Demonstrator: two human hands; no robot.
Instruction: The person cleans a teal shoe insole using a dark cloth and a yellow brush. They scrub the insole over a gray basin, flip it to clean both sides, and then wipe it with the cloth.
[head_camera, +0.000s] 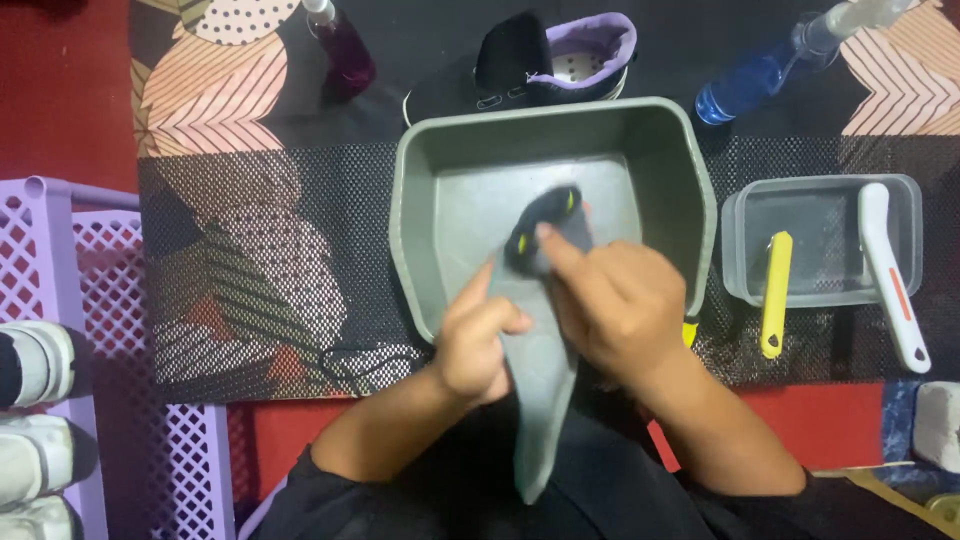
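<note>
Both hands are closed on a grey insole (540, 400) over the basin (420, 200), left hand (480, 345) gripping its middle, right hand (615, 300) pressing its dark tip; likely scrubbing, needing a steady hold.

Both hands, left (478, 345) and right (615, 305), close together, fingers curled.

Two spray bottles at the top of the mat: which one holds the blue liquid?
The spray bottle at top right, lying tilted beyond the grey tub. The other bottle, top left, holds dark purple-red liquid.
</note>
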